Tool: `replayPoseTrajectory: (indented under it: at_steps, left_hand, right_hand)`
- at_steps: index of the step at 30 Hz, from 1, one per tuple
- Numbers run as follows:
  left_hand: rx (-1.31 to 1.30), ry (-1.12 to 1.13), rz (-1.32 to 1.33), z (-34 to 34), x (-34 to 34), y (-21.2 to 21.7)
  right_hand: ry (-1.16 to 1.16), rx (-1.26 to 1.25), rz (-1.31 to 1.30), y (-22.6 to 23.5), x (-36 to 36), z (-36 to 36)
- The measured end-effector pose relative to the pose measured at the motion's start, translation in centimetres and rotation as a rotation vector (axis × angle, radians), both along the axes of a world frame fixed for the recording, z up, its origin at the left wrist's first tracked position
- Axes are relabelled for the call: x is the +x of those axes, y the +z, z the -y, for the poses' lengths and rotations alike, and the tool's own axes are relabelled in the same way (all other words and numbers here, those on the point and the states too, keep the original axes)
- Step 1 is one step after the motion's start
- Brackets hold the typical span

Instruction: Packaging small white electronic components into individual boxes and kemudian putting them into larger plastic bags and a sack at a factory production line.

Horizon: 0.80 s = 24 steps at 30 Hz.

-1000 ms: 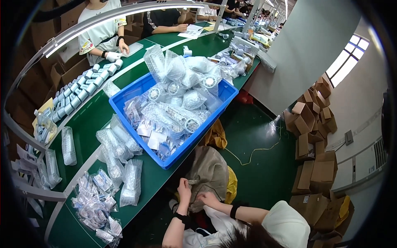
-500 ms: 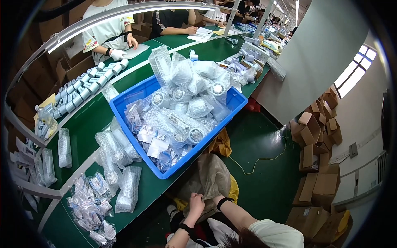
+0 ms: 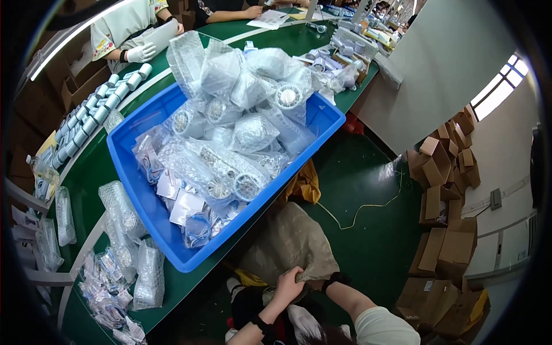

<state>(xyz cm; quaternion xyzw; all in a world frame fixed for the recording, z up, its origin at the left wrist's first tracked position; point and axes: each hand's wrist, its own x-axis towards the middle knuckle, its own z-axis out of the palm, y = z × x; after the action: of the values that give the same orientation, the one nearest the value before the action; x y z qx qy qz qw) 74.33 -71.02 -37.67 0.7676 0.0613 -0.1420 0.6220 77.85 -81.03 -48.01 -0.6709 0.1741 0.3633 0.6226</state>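
Observation:
A tan woven sack (image 3: 305, 236) hangs low beside the green table's front edge, its mouth bunched toward me. My left hand (image 3: 289, 283) is closed on the rim of this sack. Close by on the right, my right hand (image 3: 316, 284) is at the sack's mouth; the cloth covers its fingers, so their grip is hidden. On the table above stands a large blue plastic tub (image 3: 218, 253), heaped with bubble-wrapped small fans (image 3: 248, 187) and flat clear bags of small parts (image 3: 187, 207). Neither hand touches the tub.
More bubble-wrapped pieces (image 3: 149, 273) and bagged parts (image 3: 106, 287) lie on the table's left. Pale blue cylinders (image 3: 98, 112) line up near a co-worker's gloved hand (image 3: 141, 53). Cardboard boxes (image 3: 454, 244) stack at right; a yellow cord (image 3: 374, 220) lies on the floor.
The view has shifted, and the tub looks larger and nearer. The sack's mouth is drawn toward me and its cloth spread wider. Across the table, the co-worker has lifted a pale sheet.

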Motion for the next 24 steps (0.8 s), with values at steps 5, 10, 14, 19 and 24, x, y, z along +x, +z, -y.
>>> replayPoseTrajectory:
  at_steps: [5, 10, 14, 19, 24]
  left_hand:
    - [-0.092, 0.031, -0.195, 1.3, 2.0, 0.9]
    - [-0.151, 0.024, -0.196, 2.0, 1.8, 0.4]
    - [-0.152, 0.020, -0.290, 2.8, 1.4, -0.4]
    - [-0.207, 0.036, -0.135, 2.3, 1.2, -0.5]
    - [-0.228, 0.008, -0.071, 3.9, -0.5, -3.9]
  right_hand:
    - [-0.012, 0.095, -0.130, -6.5, -3.7, 0.1]
    - [-0.028, 0.208, -0.254, -12.0, -7.7, -1.9]
    - [-0.056, 0.252, -0.297, -15.0, -8.8, -1.5]
    - [-0.100, 0.301, -0.293, -18.2, -8.2, -1.9]
    - [-0.099, 0.441, -0.115, -23.1, 1.3, -5.1]
